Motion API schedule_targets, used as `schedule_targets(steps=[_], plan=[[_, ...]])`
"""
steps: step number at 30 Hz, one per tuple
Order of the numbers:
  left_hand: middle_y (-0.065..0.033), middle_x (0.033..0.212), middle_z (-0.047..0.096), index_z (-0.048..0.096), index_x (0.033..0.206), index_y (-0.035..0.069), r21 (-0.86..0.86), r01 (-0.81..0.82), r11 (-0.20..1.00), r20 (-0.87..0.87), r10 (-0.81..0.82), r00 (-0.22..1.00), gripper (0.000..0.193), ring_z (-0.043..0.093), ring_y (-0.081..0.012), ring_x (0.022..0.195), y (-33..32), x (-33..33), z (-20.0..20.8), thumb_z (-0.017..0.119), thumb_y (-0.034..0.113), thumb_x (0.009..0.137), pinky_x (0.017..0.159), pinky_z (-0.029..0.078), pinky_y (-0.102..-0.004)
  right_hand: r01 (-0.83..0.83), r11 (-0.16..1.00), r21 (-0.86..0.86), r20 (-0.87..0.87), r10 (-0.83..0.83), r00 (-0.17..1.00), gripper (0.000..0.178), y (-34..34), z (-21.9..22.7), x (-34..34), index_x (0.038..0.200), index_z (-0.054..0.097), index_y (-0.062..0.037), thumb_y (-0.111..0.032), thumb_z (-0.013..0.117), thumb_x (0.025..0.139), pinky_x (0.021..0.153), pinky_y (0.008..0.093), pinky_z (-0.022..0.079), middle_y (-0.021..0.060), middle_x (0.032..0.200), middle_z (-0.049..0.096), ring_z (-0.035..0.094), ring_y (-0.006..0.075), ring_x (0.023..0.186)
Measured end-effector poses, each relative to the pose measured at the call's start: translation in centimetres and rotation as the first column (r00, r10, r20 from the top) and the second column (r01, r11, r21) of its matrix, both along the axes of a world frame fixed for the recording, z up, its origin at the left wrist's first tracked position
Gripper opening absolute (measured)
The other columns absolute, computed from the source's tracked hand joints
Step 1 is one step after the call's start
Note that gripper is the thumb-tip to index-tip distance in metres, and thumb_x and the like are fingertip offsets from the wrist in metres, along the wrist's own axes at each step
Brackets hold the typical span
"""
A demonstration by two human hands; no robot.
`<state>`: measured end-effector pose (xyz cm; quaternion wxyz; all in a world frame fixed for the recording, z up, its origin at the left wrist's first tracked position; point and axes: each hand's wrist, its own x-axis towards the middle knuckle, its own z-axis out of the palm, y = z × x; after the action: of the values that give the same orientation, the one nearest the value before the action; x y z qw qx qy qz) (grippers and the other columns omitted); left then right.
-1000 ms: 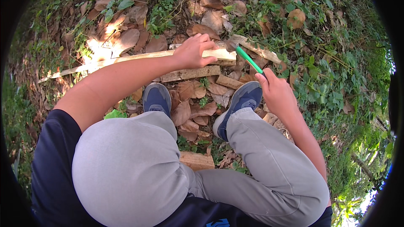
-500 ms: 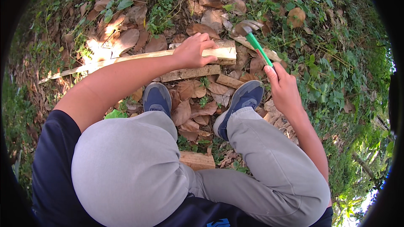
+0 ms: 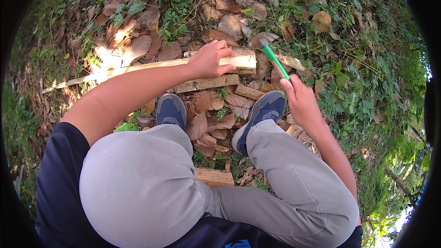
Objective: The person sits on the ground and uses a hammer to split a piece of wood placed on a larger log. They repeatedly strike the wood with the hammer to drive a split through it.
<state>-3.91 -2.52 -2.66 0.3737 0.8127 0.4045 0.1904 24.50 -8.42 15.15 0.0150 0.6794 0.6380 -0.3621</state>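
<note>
A claw hammer (image 3: 272,58) with a green handle is gripped in my right hand (image 3: 299,97). Its metal head stands just right of the end of a long pale wooden strip (image 3: 244,62), which stretches far to the left over the leaves. My left hand (image 3: 210,59) wraps over that strip close to its right end, fingers on the far side and thumb on the near side. Under and beside the strip are other short wood pieces, among them a rough wooden block (image 3: 207,83) nearer to me. I cannot make out a nail.
My blue shoes (image 3: 172,110) stand on dry brown leaves, with a small wood offcut (image 3: 248,92) by the right toe. Another wood block (image 3: 214,177) lies between my legs. A split piece of wood (image 3: 291,61) rests behind the hammer. Green plants (image 3: 353,78) grow at the right.
The hammer and my right hand have moved down and slightly left, bringing the head nearer the strip's end. My left hand and the strip stay almost where they were.
</note>
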Motion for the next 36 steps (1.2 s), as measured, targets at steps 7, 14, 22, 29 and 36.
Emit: schedule_targets(steps=[7,14,22,29,36], plan=[[-0.0094,0.105,0.058,0.073,0.114,0.011,0.01,-0.007,1.0,-0.005,0.007,1.0,0.037,0.058,-0.0306,0.105,0.0,-0.2,-0.1,0.079,0.035,0.087,0.091,0.048,-0.0419,0.086,0.996,0.031,-0.117,-0.081,0.99,0.036,-0.6,0.7,-0.3,0.1,0.055,-0.0031,-0.036,0.049,0.112,0.054,0.046,0.038,0.0166,0.06,0.052,0.049,0.035,0.052],[-0.0094,0.105,0.058,0.073,0.115,0.012,0.035,-0.005,0.999,-0.01,0.006,1.0,0.037,0.058,-0.0308,0.105,-0.3,-0.4,-0.5,0.08,0.035,0.087,0.091,0.048,-0.0423,0.026,0.999,-0.029,-0.015,-0.026,1.0,0.039,0.0,0.7,-0.1,0.101,0.056,-0.003,-0.04,0.051,0.111,0.055,0.0466,0.04,0.0184,0.062,0.056,0.054,0.0365,0.053],[-0.0095,0.105,0.058,0.073,0.114,0.012,0.003,0.004,1.0,0.006,-0.004,1.0,0.036,0.058,-0.0308,0.105,0.1,0.1,-0.1,0.08,0.034,0.087,0.091,0.049,-0.0424,0.036,0.999,-0.008,-0.065,-0.037,0.997,0.037,-1.6,-2.0,0.7,0.1,0.058,-0.0028,-0.039,0.057,0.108,0.055,0.0436,0.041,0.0168,0.064,0.057,0.053,0.0321,0.054],[-0.0092,0.105,0.058,0.073,0.114,0.012,0.022,-0.008,1.0,0.008,0.008,1.0,0.036,0.058,-0.0311,0.105,0.0,-0.1,-0.2,0.08,0.033,0.086,0.091,0.049,-0.0419,0.158,0.984,0.079,-0.149,-0.145,0.978,0.036,-1.1,-0.8,-0.3,0.096,0.059,-0.0018,-0.036,0.06,0.107,0.054,0.0395,0.04,0.0131,0.061,0.054,0.05,0.0223,0.053],[-0.0093,0.106,0.058,0.072,0.114,0.012,0.043,-0.008,0.999,0.0,0.008,1.0,0.036,0.058,-0.031,0.106,-0.1,-0.3,-0.3,0.081,0.033,0.086,0.092,0.048,-0.0423,0.072,0.997,0.04,-0.007,-0.072,0.997,0.028,0.1,0.5,-0.4,0.095,0.059,-0.0018,-0.028,0.064,0.104,0.055,0.0449,0.042,0.0174,0.064,0.059,0.059,0.0351,0.055]])
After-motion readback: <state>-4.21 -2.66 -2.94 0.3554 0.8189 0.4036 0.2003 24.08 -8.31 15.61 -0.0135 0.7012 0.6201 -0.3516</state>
